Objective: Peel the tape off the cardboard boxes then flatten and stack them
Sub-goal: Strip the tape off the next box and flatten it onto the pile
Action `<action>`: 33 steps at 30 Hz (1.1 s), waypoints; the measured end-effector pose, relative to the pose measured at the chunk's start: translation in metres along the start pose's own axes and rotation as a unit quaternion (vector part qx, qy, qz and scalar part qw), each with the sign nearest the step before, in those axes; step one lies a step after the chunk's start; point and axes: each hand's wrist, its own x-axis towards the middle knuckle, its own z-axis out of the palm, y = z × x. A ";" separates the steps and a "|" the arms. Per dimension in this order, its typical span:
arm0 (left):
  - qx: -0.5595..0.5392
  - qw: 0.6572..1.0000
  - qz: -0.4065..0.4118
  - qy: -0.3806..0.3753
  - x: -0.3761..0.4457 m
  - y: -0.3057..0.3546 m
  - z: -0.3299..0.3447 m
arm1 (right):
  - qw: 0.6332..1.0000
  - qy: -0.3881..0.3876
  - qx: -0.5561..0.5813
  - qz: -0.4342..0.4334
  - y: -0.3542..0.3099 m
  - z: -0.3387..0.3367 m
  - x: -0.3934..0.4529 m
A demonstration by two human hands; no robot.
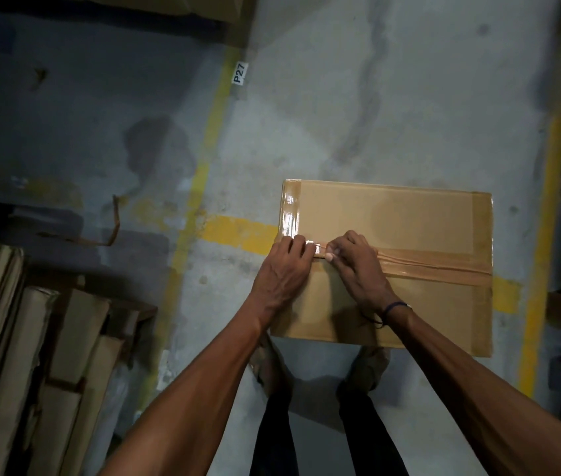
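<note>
Brown cardboard box (392, 235) sits closed on the concrete floor (306, 115), just ahead of the person's feet, and a strip of brown tape (444, 267) runs along its centre seam from one end to the other. More tape covers the short edges at both ends. Both hands work at the left end of that seam: the left hand (284, 266) curls its fingers onto the tape end near the box's left edge, and the right hand (354, 262) pinches the same end with thumb and fingertips, so neither is spread wide. How much tape has lifted is hard to tell; only a small shiny bit shows between the fingers.

The likely trouble is the tape tearing. A narrow pinch on a thin end may split the strip lengthwise or snap it short, leaving most of it stuck. A steep pull could also rip the top paper layer off the cardboard. The box looks light, so a hard tug might slide it across the smooth floor unless one hand presses it down.

The floor is grey, stained and patched, crossed by worn yellow lines (203, 166), with a small label reading P27 (240, 73). A loose curled strip (114, 221) lies to the left, near a stack of flattened boxes (31, 355) at lower left. The light is dim.
</note>
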 end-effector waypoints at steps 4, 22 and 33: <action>0.008 0.999 0.031 -0.032 0.021 -0.011 -0.001 | 1.000 -0.009 0.025 0.008 0.001 -0.008 0.012; -0.364 0.927 -0.083 -0.024 0.014 -0.053 -0.024 | 0.990 0.023 -0.020 0.136 -0.032 0.014 0.019; -0.155 0.978 -0.135 -0.019 -0.019 -0.027 -0.006 | 0.982 0.047 0.019 0.183 -0.039 0.018 0.019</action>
